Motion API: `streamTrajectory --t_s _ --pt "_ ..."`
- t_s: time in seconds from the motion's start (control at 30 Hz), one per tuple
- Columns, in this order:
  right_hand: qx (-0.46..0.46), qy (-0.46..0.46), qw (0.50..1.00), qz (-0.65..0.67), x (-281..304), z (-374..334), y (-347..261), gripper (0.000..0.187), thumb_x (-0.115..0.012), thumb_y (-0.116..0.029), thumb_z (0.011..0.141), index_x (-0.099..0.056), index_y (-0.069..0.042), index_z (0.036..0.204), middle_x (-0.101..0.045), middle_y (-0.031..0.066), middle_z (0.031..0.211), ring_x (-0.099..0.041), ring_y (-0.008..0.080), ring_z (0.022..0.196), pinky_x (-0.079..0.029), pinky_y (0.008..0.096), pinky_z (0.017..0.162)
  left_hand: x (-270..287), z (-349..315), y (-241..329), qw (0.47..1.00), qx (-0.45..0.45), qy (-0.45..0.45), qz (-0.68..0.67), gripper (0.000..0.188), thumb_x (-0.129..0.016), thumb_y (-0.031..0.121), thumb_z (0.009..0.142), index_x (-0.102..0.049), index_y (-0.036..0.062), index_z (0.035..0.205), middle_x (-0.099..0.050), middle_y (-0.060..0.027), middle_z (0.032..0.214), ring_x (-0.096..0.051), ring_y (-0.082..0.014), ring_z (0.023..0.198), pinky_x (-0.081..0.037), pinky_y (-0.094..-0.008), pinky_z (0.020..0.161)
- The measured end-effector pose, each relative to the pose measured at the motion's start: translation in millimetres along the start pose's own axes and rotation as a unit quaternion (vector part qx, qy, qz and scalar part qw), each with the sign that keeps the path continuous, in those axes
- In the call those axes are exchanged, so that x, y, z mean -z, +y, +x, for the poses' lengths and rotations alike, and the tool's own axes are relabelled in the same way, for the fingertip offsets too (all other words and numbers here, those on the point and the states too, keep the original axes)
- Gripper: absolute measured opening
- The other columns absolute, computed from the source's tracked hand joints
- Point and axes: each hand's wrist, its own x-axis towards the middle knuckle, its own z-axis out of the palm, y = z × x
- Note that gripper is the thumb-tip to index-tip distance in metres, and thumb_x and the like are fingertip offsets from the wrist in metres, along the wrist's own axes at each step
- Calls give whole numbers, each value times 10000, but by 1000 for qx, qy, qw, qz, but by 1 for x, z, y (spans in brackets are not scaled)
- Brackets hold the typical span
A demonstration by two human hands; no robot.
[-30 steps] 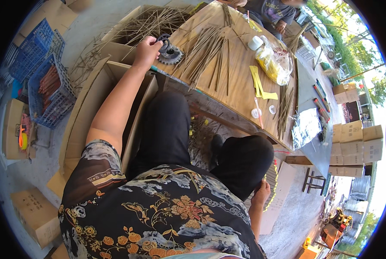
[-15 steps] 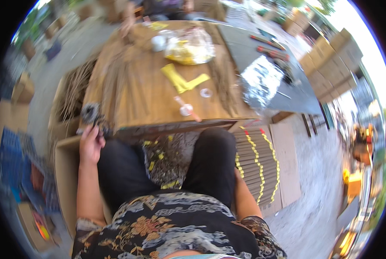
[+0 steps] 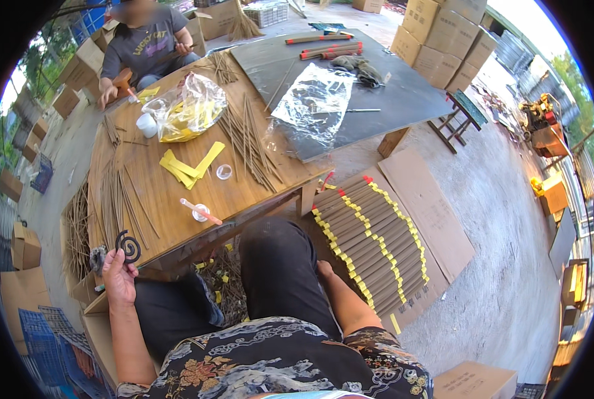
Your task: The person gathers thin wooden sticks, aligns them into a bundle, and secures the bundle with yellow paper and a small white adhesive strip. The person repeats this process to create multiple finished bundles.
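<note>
Over the table's near left corner, my left hand (image 3: 119, 282) pinches a dark mosquito coil (image 3: 129, 248) upright between thumb and fingers. My right hand (image 3: 324, 269) rests against the outside of my right knee, its fingers mostly hidden. Right of that knee, rows of brown rolled sticks (image 3: 360, 229) bound with yellow paper bands lie on flattened cardboard (image 3: 436, 213). On the wooden table (image 3: 157, 219) are loose thin brown sticks (image 3: 250, 143), yellow paper strips (image 3: 185, 169), a clear ring-shaped lid (image 3: 224, 171) and a small white pot (image 3: 202, 211) with an orange-handled brush (image 3: 210, 217) across it.
A clear plastic bag (image 3: 190, 106) of yellow strips and a white cup (image 3: 146, 125) stand farther back. Beside them, a dark board (image 3: 390, 100) holds red-banded bundles (image 3: 330, 50) and crumpled plastic (image 3: 317, 100). A co-worker (image 3: 147, 46) sits across the table. Stacked cartons (image 3: 436, 40) rise behind.
My view has swung to the right, so the table now sits farther left and the co-worker shows more fully. The coil in my left hand now stands upright and sharp; before, it was blurred.
</note>
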Motion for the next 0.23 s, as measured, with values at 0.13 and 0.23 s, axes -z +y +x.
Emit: streamTrajectory --t_s 0.13,0.23 --pt "-7 9 998 63 -1 0 5 312 -511 -289 801 -566 -74 1021 -618 169 900 -591 321 846 -463 396 731 -17 -1 4 1000 -4 -13 18 85 -581 162 829 -519 103 831 -574 -13 676 -505 -89 500 -409 -220 430" --pt "109 22 979 -173 10 5 17 362 -513 -351 813 -568 -69 1034 -617 183 908 -595 303 855 -459 389 743 -23 -7 9 999 -13 -17 24 96 -585 169 827 -522 97 842 -575 -18 682 -510 -94 506 -416 -225 428"
